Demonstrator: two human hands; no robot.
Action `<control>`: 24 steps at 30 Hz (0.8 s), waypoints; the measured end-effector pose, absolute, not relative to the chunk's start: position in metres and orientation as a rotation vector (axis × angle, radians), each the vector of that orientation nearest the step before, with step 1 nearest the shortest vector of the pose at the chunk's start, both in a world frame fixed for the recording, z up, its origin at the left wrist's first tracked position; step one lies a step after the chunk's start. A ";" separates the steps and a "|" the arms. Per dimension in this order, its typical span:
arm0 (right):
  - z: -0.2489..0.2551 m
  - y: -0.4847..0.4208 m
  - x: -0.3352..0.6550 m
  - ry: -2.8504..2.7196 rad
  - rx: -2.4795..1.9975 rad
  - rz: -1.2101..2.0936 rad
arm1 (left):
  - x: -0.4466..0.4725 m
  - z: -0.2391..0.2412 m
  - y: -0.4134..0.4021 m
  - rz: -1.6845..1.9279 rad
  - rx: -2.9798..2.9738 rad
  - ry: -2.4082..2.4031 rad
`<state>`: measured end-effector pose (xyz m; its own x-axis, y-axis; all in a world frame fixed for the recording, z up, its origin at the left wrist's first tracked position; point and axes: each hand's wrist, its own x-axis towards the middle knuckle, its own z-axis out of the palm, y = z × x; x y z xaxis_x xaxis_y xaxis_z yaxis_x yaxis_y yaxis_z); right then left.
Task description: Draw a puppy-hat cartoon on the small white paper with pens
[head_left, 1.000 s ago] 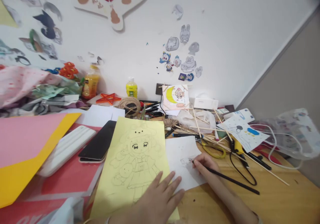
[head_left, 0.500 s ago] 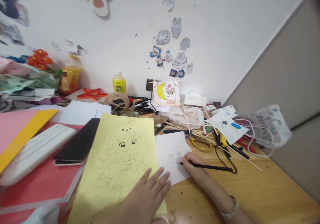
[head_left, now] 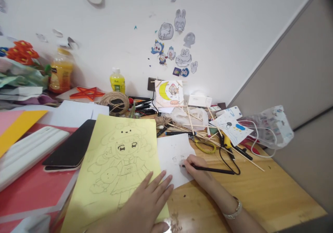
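Note:
My left hand (head_left: 145, 203) lies flat with fingers spread on the lower corner of a yellow sheet (head_left: 122, 160) that bears a pencil drawing of a cartoon girl. My right hand (head_left: 196, 169) is closed on a black pencil (head_left: 210, 170), its tip touching a small white paper (head_left: 174, 158) with a faint sketch. The white paper lies beside the yellow sheet on the wooden desk (head_left: 260, 195).
A black phone (head_left: 71, 148) and a white case (head_left: 28, 153) lie left on red card. Behind are twine (head_left: 114, 101), two drink bottles (head_left: 117, 82), sticks, yellow scissors (head_left: 205, 146), cables and a plastic bag (head_left: 270, 125). Stickers cover the wall.
The view has swung right and down. My right hand has turned the pencil flatter while staying on the white paper. My left hand stays on the yellow sheet.

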<state>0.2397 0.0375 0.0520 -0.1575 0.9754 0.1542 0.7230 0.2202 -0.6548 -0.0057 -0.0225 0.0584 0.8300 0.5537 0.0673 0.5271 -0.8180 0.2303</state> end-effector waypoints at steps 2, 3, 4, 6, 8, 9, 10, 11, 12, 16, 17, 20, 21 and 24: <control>0.052 0.037 0.240 -1.956 -1.557 0.614 | -0.004 0.062 -0.022 0.156 2.788 0.845; 0.052 0.037 0.240 -1.959 -1.555 0.627 | -0.003 0.064 -0.022 0.148 2.779 0.848; 0.052 0.037 0.240 -1.957 -1.558 0.638 | -0.003 0.065 -0.022 0.145 2.772 0.849; 0.052 0.037 0.240 -1.937 -1.576 0.645 | -0.002 0.065 -0.022 0.145 2.763 0.855; 0.052 0.037 0.240 -1.916 -1.588 0.638 | -0.003 0.063 -0.022 0.164 2.764 0.858; 0.052 0.037 0.240 -1.913 -1.585 0.644 | -0.003 0.062 -0.021 0.177 2.767 0.857; 0.052 0.037 0.240 -1.916 -1.577 0.655 | -0.004 0.060 -0.021 0.192 2.771 0.846; 0.052 0.037 0.240 -1.917 -1.567 0.671 | -0.004 0.058 -0.021 0.208 2.775 0.838; 0.052 0.037 0.240 -1.914 -1.557 0.686 | -0.005 0.057 -0.022 0.219 2.780 0.831; 0.053 0.036 0.240 -1.868 -1.536 0.675 | -0.005 0.057 -0.023 0.255 2.796 0.836; 0.054 0.036 0.239 -1.869 -1.530 0.677 | -0.005 0.058 -0.023 0.243 2.799 0.845; 0.055 0.036 0.239 -1.895 -1.528 0.684 | -0.005 0.061 -0.024 0.201 2.809 0.856; 0.055 0.036 0.239 -1.894 -1.539 0.671 | -0.005 0.062 -0.024 0.198 2.810 0.858; 0.054 0.036 0.240 -1.849 -1.585 0.621 | -0.005 0.060 -0.024 0.253 2.811 0.844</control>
